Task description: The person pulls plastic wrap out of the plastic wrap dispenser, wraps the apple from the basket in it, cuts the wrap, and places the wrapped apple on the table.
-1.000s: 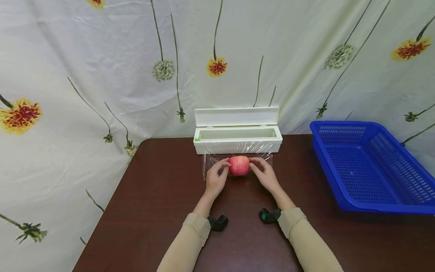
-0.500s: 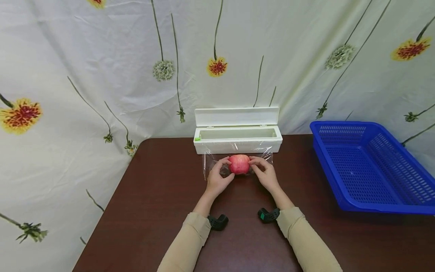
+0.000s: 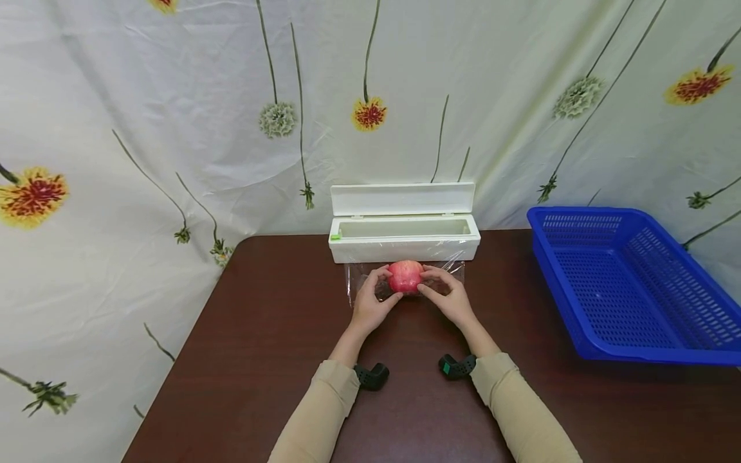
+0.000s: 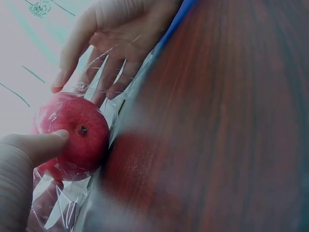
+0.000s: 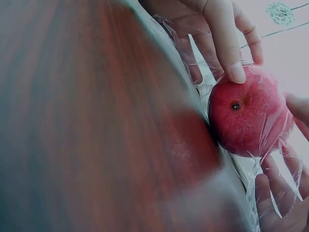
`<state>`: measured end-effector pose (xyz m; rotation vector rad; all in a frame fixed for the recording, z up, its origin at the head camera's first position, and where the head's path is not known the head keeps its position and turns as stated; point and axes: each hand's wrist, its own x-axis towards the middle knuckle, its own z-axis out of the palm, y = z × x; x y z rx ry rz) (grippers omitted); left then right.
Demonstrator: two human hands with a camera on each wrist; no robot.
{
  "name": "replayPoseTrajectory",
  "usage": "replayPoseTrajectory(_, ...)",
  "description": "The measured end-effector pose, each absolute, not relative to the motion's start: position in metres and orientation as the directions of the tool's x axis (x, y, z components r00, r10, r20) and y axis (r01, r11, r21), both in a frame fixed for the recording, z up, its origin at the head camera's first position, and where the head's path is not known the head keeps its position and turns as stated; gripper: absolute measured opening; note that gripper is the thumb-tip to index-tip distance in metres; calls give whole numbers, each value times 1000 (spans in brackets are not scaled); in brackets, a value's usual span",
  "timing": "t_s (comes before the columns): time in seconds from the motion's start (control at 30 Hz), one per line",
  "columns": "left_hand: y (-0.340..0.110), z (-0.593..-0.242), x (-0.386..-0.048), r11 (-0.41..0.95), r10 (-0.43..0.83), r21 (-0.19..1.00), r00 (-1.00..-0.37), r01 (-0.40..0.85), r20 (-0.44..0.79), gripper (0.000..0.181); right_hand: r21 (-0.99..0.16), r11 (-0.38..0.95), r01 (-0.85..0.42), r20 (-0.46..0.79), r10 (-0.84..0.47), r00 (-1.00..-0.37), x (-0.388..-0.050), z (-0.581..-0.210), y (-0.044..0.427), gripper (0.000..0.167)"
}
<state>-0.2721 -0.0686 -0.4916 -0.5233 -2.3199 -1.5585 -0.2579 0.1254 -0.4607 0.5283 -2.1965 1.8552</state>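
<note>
- Grip is closed on the apple [image 3: 406, 277] from both flanks: the left hand [image 3: 369, 305] holds its left side, the right hand [image 3: 454, 302] its right, fingers at the far side and thumbs nearer the person.
- In the left wrist view, the left thumb [image 4: 53, 141] presses beside the dark dimple [image 4: 83, 130], which faces the wrist cameras.
- Clear film [image 3: 357, 276] stretches over part of the apple and the fingers behind it, spreading to either side.
- The apple sits just in front of a white box [image 3: 405, 247] with its lid [image 3: 402, 200] raised; I cannot tell whether it touches the dark surface [image 3: 278, 321].
- Well to the right stands a blue basket [image 3: 585, 211].
- Handling, as a judgement: the apple should be firm and fairly light, slick where film covers it, and easily bruised by a hard thumb.
- Best hold: fingertips on opposite flanks at its widest part, with light pressure.
- The film looks thin, limp and clingy, probably quick to crease or tear; pinch it by the loose margins beside the apple.
</note>
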Motion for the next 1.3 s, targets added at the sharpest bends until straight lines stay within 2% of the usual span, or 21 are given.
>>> replayPoseTrajectory(0.17,-70,-492,-272,345,139,826,-894,447,426,43,-910,186,-370,343,-161,-925,-259,-462,124,44)
replayPoseTrajectory(0.37,-70,-494,-273,316,155,833,-891,454,427,43,-911,125,-393,367,-188,-911,-262,-465,123,51)
replayPoseTrajectory(0.6,-73,-494,-271,328,199,812,-876,483,440,44,-892,146,-427,394,-210,-895,-263,-466,124,64)
replayPoseTrajectory(0.87,-80,-489,-266,376,245,787,-871,489,425,67,-898,157,-411,365,-253,-896,-260,-463,128,61)
replayPoseTrajectory(1.03,-85,-489,-267,430,255,754,-868,497,427,66,-911,145,-386,337,-278,-899,-259,-460,131,62)
replayPoseTrajectory(1.3,-86,-484,-266,395,232,792,-884,467,406,64,-927,119,-356,315,-271,-910,-257,-455,131,59)
